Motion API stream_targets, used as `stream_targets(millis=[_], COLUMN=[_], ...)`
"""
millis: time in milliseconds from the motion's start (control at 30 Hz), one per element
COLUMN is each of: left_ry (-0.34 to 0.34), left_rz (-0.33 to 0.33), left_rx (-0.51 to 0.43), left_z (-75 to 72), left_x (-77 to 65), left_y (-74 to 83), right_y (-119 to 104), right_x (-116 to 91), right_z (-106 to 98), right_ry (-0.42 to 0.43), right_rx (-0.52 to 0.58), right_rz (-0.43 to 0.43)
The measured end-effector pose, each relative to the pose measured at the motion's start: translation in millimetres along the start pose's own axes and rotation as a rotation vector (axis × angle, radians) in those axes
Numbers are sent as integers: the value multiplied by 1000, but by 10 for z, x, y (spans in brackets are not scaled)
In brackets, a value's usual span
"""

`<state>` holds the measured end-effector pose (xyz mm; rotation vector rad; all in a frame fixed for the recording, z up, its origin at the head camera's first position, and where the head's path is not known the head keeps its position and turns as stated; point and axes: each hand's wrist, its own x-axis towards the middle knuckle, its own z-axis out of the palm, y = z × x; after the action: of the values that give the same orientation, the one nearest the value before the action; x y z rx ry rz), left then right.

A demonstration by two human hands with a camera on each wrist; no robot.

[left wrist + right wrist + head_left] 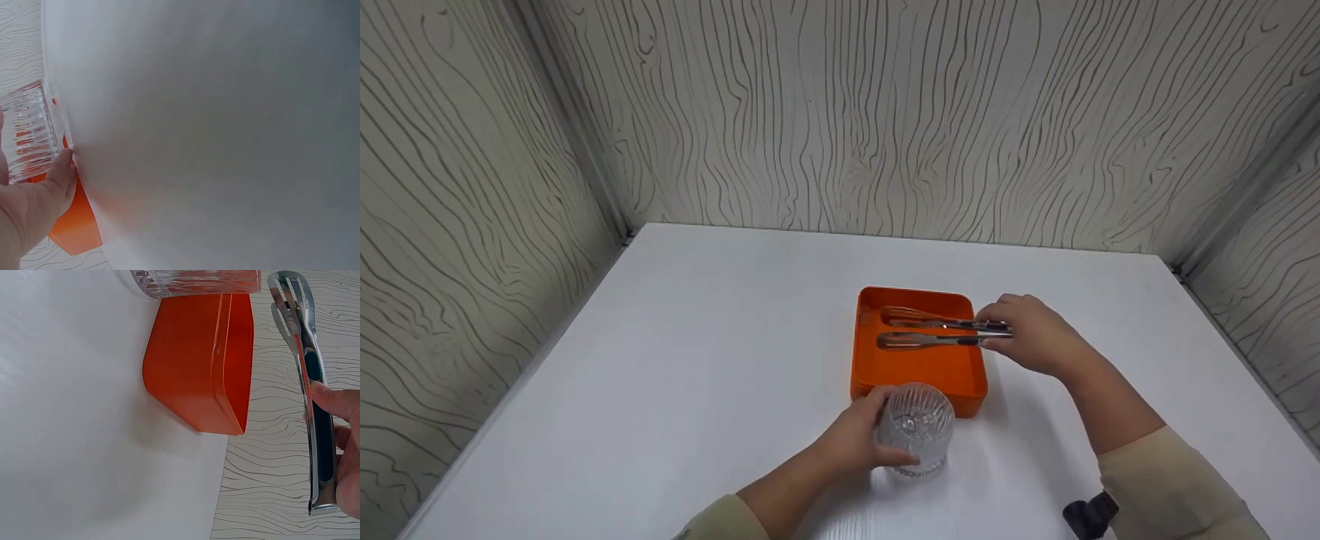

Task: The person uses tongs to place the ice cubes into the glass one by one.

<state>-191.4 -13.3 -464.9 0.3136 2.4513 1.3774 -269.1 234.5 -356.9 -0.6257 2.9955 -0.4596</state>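
Note:
My left hand grips a clear ribbed glass, which stands upright by the near side of an orange rectangular container. In the left wrist view, the thumb and fingers wrap the ribbed wall of the glass. Above the container's right side, my right hand holds metal tongs by their arms. Their slotted heads point left over the container. The right wrist view shows the thumb pressed on the dark grip of the tongs, whose two arms are slightly apart.
A white table lies under everything. Walls with a wood-grain line pattern rise behind it and at both sides. A small black object sits at the right sleeve.

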Motion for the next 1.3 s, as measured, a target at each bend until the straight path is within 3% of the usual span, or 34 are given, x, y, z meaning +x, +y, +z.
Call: stream_targets(millis=[200,533,800,1300], left_ry=[-1,-3,-6,-10], left_rz=[-32,-50,30,-29], left_rx=[-9,-17,2,-4], left_z=[7,13,-19,-10], left_x=[-1,-2,-16,8], left_y=[-9,-10,-25,-12], right_y=[-42,-82,-103,-207], right_x=[142,350,465,568], right_z=[123,328,421,544], right_ry=[-2,63,76,32], right_rx=[-27,-173,-228,-179], right_rz=[34,57,88,191])
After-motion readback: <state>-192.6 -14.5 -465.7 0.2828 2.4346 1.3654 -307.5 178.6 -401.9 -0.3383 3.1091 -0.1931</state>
